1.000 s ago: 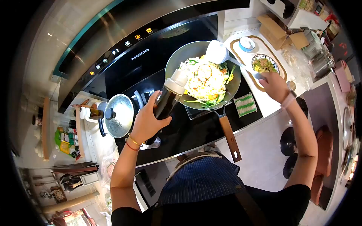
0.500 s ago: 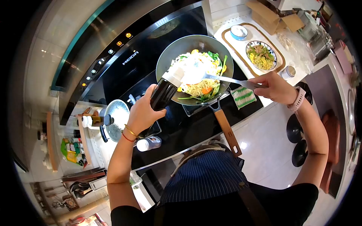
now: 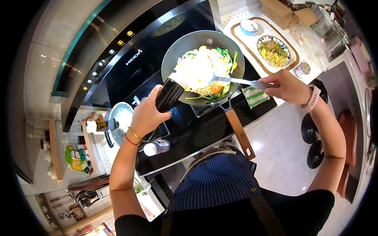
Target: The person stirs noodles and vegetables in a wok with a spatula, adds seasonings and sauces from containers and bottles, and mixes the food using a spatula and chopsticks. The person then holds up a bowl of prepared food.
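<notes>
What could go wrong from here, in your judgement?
The dark bottle with white top, tilted in the left grip, might release too much liquid over the pale noodles. The brown wooden handle of the round grey wok sticks out past the black stovetop's edge; it might get bumped.

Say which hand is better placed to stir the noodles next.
Right hand, I'd judge: it grips the utensil, which reaches into the wok, its far end lost in glare. The left hand is occupied holding the bottle.
</notes>
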Tool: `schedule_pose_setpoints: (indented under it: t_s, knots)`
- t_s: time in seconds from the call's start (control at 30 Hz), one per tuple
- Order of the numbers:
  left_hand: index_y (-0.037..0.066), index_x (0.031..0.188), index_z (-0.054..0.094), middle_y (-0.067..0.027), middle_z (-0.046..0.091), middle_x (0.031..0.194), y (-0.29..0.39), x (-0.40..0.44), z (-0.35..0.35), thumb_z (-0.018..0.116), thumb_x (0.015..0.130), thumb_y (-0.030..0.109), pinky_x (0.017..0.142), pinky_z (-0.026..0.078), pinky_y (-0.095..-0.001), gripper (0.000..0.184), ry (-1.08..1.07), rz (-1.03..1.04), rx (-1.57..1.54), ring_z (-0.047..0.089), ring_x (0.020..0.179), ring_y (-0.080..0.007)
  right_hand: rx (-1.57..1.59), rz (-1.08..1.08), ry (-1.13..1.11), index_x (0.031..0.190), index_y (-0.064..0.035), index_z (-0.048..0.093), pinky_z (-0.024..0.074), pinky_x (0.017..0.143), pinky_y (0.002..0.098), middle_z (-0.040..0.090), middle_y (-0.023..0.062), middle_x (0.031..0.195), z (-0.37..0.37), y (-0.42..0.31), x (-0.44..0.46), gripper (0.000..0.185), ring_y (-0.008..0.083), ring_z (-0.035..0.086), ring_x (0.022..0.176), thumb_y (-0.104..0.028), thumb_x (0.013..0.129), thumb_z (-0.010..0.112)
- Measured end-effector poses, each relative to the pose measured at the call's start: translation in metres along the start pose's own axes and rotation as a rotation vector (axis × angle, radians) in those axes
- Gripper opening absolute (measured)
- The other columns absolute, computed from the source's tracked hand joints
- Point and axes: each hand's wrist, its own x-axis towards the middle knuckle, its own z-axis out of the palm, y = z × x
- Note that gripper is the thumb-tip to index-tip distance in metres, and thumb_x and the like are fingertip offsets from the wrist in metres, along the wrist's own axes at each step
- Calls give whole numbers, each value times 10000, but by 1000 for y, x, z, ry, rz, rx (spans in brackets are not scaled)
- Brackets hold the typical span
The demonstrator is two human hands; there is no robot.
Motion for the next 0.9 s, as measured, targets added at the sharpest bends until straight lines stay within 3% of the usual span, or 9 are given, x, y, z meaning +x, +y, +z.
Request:
schedule_pose_setpoints:
  t_s: [0.43,0.9]
  knots:
    - [94,1213,429,-155,636,925,-2,-3,-2,710,642,204,712,513,-357,646,44,38,103,644,834,-305,-46,24,3,1044,52,634,435,545,276,629,111,658,1,-9,-1,311,107,538,561,-90,768,650]
    - [114,1183,441,-145,630,873,0,-4,-5,700,635,194,669,502,-370,611,62,55,129,635,794,-319,-27,41,-17,1050,47,634,401,491,264,589,71,598,1,-11,1,299,88,493,511,-86,782,651]
